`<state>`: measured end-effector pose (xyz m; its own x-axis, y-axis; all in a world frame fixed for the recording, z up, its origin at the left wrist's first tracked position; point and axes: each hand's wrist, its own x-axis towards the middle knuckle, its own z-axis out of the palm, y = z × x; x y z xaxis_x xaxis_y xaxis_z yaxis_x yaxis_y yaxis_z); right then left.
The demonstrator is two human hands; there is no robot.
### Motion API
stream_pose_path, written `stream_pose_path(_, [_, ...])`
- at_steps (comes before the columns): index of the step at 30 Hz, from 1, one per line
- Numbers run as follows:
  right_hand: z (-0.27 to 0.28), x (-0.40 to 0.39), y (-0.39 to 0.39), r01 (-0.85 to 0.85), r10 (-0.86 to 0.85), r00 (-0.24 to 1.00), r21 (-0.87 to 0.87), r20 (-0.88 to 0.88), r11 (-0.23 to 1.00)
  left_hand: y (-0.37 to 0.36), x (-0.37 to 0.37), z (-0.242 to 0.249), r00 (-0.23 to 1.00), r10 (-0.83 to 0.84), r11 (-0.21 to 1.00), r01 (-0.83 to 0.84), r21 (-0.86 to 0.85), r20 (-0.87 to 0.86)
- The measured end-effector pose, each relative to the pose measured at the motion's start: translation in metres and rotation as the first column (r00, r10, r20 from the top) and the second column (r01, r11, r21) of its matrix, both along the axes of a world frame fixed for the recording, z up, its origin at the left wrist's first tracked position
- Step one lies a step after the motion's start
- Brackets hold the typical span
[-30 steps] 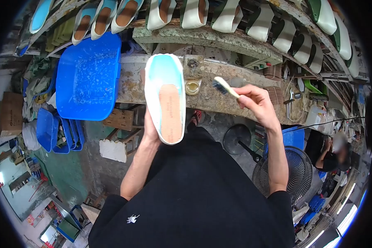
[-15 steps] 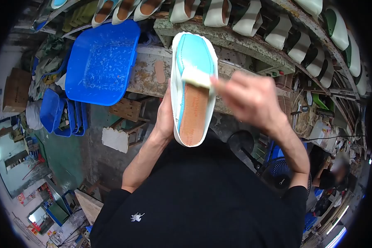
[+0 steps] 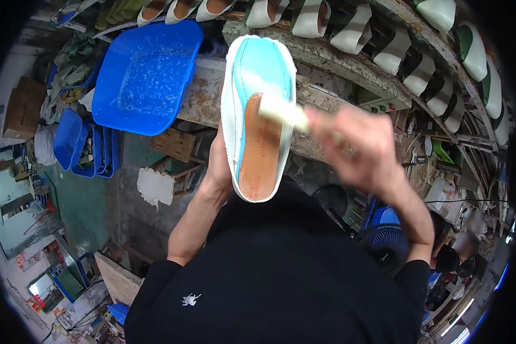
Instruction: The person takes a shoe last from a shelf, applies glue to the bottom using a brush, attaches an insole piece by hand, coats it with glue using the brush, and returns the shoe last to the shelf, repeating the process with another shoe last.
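- The left hand (image 3: 219,166) grips a shoe (image 3: 257,114) sole-up, just in front of the blue tray (image 3: 146,77).
- The right hand (image 3: 358,146), blurred, is closed on a brush (image 3: 282,110) touching the shoe's sole, right of the tray.

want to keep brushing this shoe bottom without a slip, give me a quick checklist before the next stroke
1. Left hand grips the shoe from behind: ok.
2. Shoe bottom faces the camera, sole side up: ok.
3. Right hand holds the brush: ok, though blurred.
4. Brush head on the blue forepart: ok.
5. Brush loaded enough: cannot tell.
6. Tan insole board lying flat: ok.
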<state>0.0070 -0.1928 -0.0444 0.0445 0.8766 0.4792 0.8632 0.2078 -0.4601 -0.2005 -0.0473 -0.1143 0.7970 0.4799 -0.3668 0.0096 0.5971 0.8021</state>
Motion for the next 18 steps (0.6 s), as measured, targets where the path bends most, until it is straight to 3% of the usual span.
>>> stream_pose_path(1, [0.003, 0.005, 0.007, 0.109, -0.104, 0.989, -0.04, 0.107, 0.993, -0.003, 0.005, 0.011, 0.999, 0.011, 1.0, -0.011, 0.014, -0.039])
stream_pose_path(2, [-0.001, 0.0, 0.001, 0.029, -0.027, 0.997, -0.03, 0.068, 0.999, -0.003, 0.003, 0.006, 0.999, 0.037, 0.999, -0.037, -0.022, 0.0])
stream_pose_path(4, [0.009, -0.017, -0.019, -0.325, 0.306, 0.944, -0.202, -0.122, 0.924, 0.004, -0.002, 0.001, 0.998, 0.034, 0.999, -0.033, -0.01, 0.045])
stream_pose_path(5, [0.014, -0.024, -0.025, -0.39, 0.385, 0.92, -0.281, -0.077, 0.877, 0.009, -0.007, -0.007, 0.99, -0.011, 0.997, 0.022, -0.076, 0.141])
stream_pose_path(6, [0.016, -0.023, -0.025, -0.35, 0.347, 0.936, -0.293, -0.065, 0.89, 0.007, -0.004, -0.004, 0.998, 0.027, 0.999, -0.026, -0.025, 0.064])
stream_pose_path(7, [0.017, -0.014, -0.012, -0.295, 0.27, 0.949, -0.161, -0.161, 0.942, 0.004, -0.002, -0.001, 0.998, 0.068, 0.997, -0.067, 0.027, -0.014])
stream_pose_path(8, [0.005, -0.004, 0.002, -0.108, 0.111, 0.96, 0.027, -0.257, 0.994, 0.002, -0.002, 0.002, 0.999, 0.015, 0.993, -0.009, -0.121, 0.05])
stream_pose_path(9, [-0.002, -0.002, 0.005, -0.082, 0.073, 0.981, -0.043, -0.183, 0.996, 0.0, 0.001, 0.005, 1.0, 0.013, 1.0, -0.012, 0.028, -0.029])
stream_pose_path(10, [-0.007, 0.0, 0.008, -0.054, 0.043, 0.994, -0.109, -0.102, 0.993, 0.0, 0.003, 0.005, 1.0, 0.008, 1.0, -0.008, 0.007, 0.011])
stream_pose_path(11, [0.001, -0.005, 0.003, -0.254, 0.238, 0.964, -0.139, -0.119, 0.957, 0.0, 0.003, 0.005, 0.999, -0.005, 0.999, 0.006, -0.036, 0.032])
stream_pose_path(13, [0.013, -0.023, -0.01, -0.441, 0.391, 0.896, -0.313, -0.211, 0.841, 0.003, 0.001, -0.001, 1.0, -0.006, 1.0, 0.006, -0.019, -0.026])
stream_pose_path(15, [0.003, -0.013, -0.005, -0.363, 0.266, 0.885, -0.208, -0.382, 0.908, -0.004, 0.002, 0.001, 0.999, 0.034, 0.999, -0.034, -0.031, -0.015])
stream_pose_path(16, [0.002, -0.006, 0.003, -0.164, 0.117, 0.943, -0.13, -0.311, 0.978, -0.004, 0.005, 0.0, 0.998, 0.049, 0.991, -0.043, -0.129, 0.043])
stream_pose_path(17, [0.007, -0.005, 0.009, -0.021, -0.017, 0.969, -0.148, -0.248, 0.989, -0.004, 0.006, 0.005, 0.999, 0.038, 0.995, -0.038, -0.09, -0.002])
stream_pose_path(18, [-0.002, -0.008, 0.007, -0.143, 0.115, 0.977, -0.157, -0.177, 0.977, -0.003, 0.005, -0.002, 0.998, 0.039, 0.99, -0.033, -0.135, 0.047])
